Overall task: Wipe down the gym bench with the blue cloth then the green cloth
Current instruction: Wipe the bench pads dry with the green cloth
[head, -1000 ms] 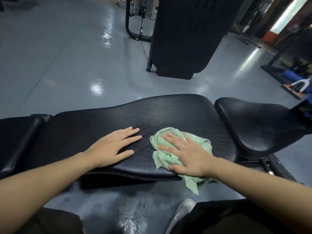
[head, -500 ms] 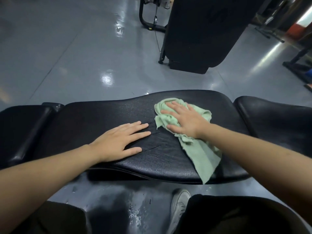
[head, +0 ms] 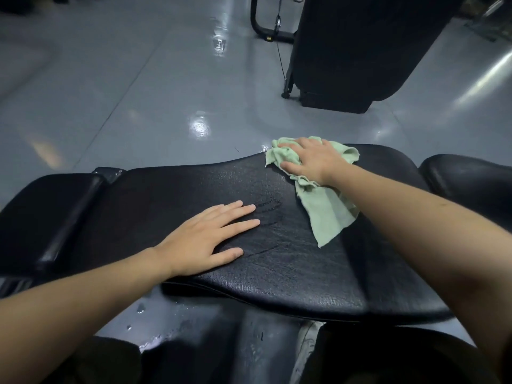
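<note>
The black padded gym bench (head: 291, 273) runs across the view in front of me. A pale green cloth (head: 324, 212) lies on its pad, bunched at the far edge and trailing toward me. My right hand (head: 313, 159) presses flat on the bunched end of the cloth at the bench's far edge, fingers pointing left. My left hand (head: 210, 236) rests flat on the pad with fingers spread, to the left of the cloth and apart from it. No blue cloth is in view.
A separate black seat pad (head: 468, 181) adjoins the bench on the right and another pad (head: 41, 214) on the left. A large black machine (head: 354, 48) stands on the glossy grey floor (head: 138, 92) beyond. My shoe (head: 307, 345) shows below the bench.
My right hand has slid the green cloth away from me, from the near middle of the pad to its far edge. My left hand has stayed put on the pad.
</note>
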The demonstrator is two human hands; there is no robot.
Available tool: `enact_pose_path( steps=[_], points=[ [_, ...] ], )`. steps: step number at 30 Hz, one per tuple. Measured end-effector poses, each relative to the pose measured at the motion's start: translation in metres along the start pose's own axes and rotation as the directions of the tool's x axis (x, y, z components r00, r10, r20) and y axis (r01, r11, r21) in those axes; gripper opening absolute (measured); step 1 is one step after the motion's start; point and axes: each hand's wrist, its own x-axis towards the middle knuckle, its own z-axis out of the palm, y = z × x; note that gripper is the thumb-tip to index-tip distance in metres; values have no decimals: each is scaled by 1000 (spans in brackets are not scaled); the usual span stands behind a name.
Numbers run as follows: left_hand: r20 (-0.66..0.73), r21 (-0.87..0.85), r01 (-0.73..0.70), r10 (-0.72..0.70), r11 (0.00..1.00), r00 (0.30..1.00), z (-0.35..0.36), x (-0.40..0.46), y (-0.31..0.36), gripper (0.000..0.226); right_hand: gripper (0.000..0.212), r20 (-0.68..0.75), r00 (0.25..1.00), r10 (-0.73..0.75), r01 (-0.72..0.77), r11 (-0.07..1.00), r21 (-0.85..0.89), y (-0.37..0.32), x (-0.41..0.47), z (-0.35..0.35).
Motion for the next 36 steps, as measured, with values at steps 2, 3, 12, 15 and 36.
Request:
enact_pose_path(
  steps=[2, 3, 12, 15, 36],
  points=[
    [6, 1, 3, -3, 1000, 1000, 1, -1, 0, 59, 72, 6, 1000, 9, -9, 1000, -6, 1, 5, 0],
    [5, -1, 6, -6, 1000, 1000, 1, -2, 0, 59, 72, 8, 1000, 10, -10, 1000, -9, 1, 7, 0],
    [8, 12, 59, -59, 998, 998, 4, -14, 5, 59, 68, 27, 999, -28, 27, 999, 34, -15, -28, 1],
    [24, 14, 80, -80, 997, 997, 4, -29, 6, 60, 78, 53, 996, -78, 76, 997, 33, -26, -61, 1],
    [69, 64, 94, -98, 994, 993, -12, -106, -41, 68, 80, 16, 966, -257, 257, 965, -47, -107, -229, 24]
  ],
)
